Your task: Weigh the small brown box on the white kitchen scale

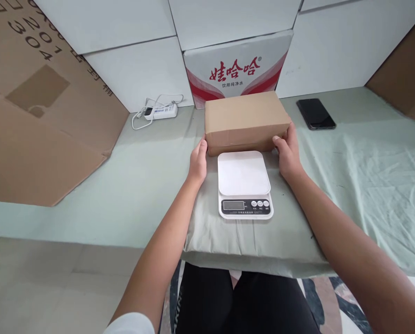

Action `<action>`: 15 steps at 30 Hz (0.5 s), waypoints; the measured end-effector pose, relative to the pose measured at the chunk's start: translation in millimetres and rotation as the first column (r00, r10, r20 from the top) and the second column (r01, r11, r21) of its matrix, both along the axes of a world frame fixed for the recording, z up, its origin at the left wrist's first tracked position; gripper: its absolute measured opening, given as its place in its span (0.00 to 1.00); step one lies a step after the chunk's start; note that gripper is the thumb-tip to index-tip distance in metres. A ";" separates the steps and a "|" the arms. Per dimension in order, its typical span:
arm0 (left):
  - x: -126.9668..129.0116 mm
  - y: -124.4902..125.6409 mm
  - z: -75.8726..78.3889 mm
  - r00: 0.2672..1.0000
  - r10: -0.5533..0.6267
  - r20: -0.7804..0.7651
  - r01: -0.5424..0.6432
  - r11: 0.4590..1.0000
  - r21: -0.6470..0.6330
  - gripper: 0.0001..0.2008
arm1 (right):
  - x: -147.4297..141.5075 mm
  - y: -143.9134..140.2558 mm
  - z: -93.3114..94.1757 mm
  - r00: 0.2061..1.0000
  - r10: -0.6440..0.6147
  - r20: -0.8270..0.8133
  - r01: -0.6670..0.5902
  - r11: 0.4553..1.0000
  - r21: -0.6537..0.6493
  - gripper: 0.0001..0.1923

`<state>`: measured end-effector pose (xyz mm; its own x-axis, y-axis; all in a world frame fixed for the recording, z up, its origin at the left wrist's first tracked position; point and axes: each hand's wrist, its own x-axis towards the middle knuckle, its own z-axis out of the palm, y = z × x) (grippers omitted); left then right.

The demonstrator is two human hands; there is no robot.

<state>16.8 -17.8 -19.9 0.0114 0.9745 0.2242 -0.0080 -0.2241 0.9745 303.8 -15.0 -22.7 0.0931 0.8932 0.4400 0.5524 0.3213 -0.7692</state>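
A closed brown cardboard box [245, 113] is held between my two hands, just behind the scale. My left hand [198, 160] presses on its left end, fingers partly hidden by the box. At the right end my right hand [288, 150] grips it, thumb on the front face and fingers round the side. Nearer to me lies a white digital kitchen scale [244, 174], its plate bare and its display blank, with a few round buttons along the front. Whether the box rests on the cloth or hangs slightly above it, I cannot tell.
Behind the box stands a white and red printed carton [235, 60]. A black phone [315, 113] lies to the right, and a white power strip [161, 111] with a cable to the left. Large cardboard sheets [36, 116] flank the green cloth-covered table [152, 185].
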 end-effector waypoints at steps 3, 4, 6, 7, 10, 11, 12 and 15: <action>1.3 1.7 7.0 0.999 0.016 -0.052 -0.013 0.998 0.069 0.44 | -3.0 2.7 5.1 0.995 0.021 -0.102 -0.018 0.999 0.034 0.48; 1.6 0.9 11.1 0.997 0.022 -0.071 -0.014 0.993 0.114 0.44 | -4.0 1.5 9.1 0.987 0.027 -0.158 -0.016 0.997 0.071 0.51; 1.0 -5.4 20.1 0.995 0.024 -0.093 -0.003 0.975 0.223 0.45 | -5.5 -7.1 20.5 0.974 0.041 -0.222 -0.005 0.987 0.160 0.56; 0.0 -11.5 24.1 0.996 0.019 -0.092 0.006 0.963 0.271 0.45 | -5.9 -15.1 26.9 0.974 0.044 -0.221 -0.001 0.981 0.195 0.57; -5.0 -40.7 29.3 0.999 0.008 -0.049 0.009 0.942 0.334 0.40 | -6.6 -50.8 39.7 0.990 0.020 -0.139 0.010 0.978 0.207 0.56; -6.9 -52.6 28.5 1.000 0.011 -0.023 -0.003 0.944 0.329 0.38 | -6.6 -64.3 39.8 0.993 -0.004 -0.121 0.027 0.980 0.195 0.55; -8.6 -64.4 26.6 1.000 0.011 0.002 -0.011 0.949 0.315 0.37 | -6.6 -77.1 37.4 0.993 -0.008 -0.115 0.031 0.980 0.195 0.56; -11.2 -94.0 19.4 0.999 0.001 0.043 -0.012 0.965 0.261 0.38 | -6.1 -105.8 21.8 0.988 0.027 -0.154 0.006 0.978 0.206 0.56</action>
